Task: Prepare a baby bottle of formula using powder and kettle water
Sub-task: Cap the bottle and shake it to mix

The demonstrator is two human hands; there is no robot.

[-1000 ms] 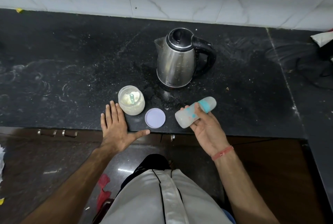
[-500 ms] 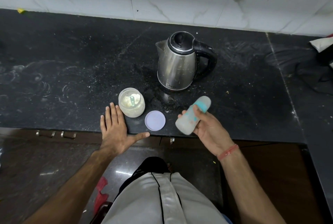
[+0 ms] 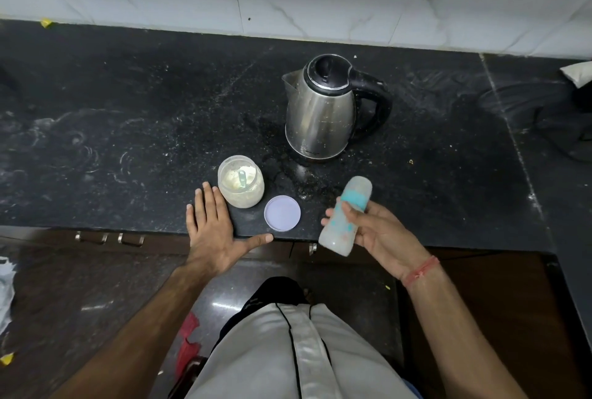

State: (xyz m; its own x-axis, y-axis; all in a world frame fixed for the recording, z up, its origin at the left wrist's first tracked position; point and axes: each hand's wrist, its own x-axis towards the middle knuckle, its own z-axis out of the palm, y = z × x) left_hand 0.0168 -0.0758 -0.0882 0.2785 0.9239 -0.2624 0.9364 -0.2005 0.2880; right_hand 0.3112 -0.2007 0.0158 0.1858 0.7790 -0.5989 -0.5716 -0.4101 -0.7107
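Frosted bottle (image 3: 346, 215) now tilts more upright.

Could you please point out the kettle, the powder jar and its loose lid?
kettle (image 3: 320, 116): head view, on its steel body.
powder jar (image 3: 241, 181): head view, on the powder inside.
lid (image 3: 282, 213): head view, on its centre.

A black speckled stone bench (image 3: 128, 116) carries a steel electric kettle (image 3: 323, 110), an open clear jar of pale powder (image 3: 241, 185), a round lilac lid (image 3: 282, 213), and a flat left hand (image 3: 213, 232).
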